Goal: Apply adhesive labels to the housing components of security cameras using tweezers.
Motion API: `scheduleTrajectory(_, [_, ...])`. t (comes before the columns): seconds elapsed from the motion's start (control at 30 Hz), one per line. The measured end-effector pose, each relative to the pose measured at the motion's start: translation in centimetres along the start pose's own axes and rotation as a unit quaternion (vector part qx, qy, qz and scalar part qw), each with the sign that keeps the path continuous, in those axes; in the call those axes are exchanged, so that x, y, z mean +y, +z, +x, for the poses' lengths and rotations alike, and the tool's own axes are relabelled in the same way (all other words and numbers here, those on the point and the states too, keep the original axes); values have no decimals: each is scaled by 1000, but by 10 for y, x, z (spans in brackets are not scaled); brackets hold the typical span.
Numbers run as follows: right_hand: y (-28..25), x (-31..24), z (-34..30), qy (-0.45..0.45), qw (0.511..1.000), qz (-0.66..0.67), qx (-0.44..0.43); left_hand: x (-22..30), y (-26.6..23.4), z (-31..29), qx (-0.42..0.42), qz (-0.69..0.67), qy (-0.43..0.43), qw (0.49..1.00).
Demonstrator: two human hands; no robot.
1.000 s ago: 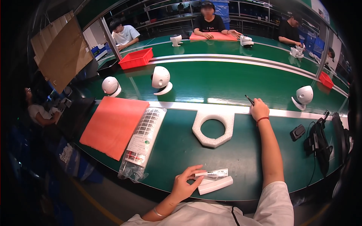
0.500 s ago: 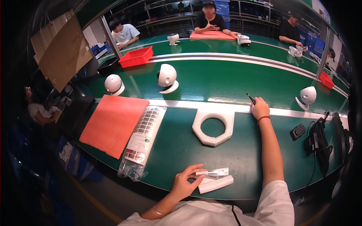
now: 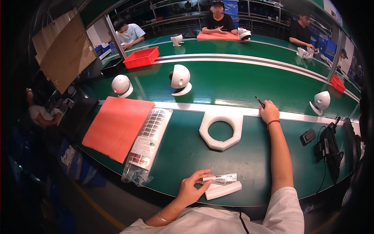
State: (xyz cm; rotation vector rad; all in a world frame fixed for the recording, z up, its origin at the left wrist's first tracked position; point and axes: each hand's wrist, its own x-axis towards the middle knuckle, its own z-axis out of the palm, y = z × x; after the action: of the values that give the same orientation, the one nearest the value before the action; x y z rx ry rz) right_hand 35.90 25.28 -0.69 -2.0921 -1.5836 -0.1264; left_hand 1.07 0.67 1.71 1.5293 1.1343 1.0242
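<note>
Through my far-away view, I have the left hand (image 3: 193,188) pinching the near end of a small white labelled piece (image 3: 226,178), low on the green bench (image 3: 181,148). A long white block (image 3: 224,190) lies just beside it, on the side nearer the body. My right hand (image 3: 269,112) is stretched out and curled around a thin dark stick (image 3: 260,102), over the pale edge strip (image 3: 288,116). A white foam ring (image 3: 204,134) lies flat between the two hands, touching neither
</note>
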Motion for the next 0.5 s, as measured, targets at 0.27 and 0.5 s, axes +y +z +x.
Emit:
scheduleTrajectory(0.27, [1,2,1,-10,1000,-8,7,-4,1,0,9,-8,10,1000])
scheduleTrajectory(0.5, [-2,0,-2,-27,1000,-8,10,-4,0,-1,9,-10,11,1000])
